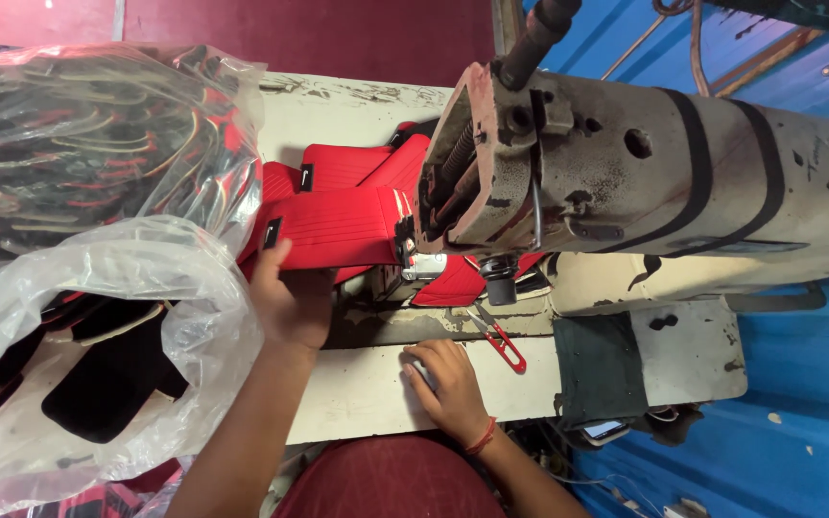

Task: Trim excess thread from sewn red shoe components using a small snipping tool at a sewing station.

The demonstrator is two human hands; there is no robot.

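Red quilted fabric pieces (338, 225) lie on the white sewing table (367, 393), spread from its middle toward the far edge and running under the head of the grey, worn sewing machine (626, 182). Small black tabs show on the fabric's left ends. Left hand (290, 302) rests on the near edge of the front fabric piece, fingers curled onto it, pressing or pinching the cloth; whether it truly grips cannot be told. Right hand (445, 382) lies palm down on the table's near edge, fingers bent over something small and pale that is mostly hidden; a red thread band circles the wrist. Red-handled thread snips (501, 341) lie on the table just beyond the right hand, below the needle area. Clear plastic bags (98, 278) holding more red, black and cream pieces crowd the table's left side, touching the left forearm.
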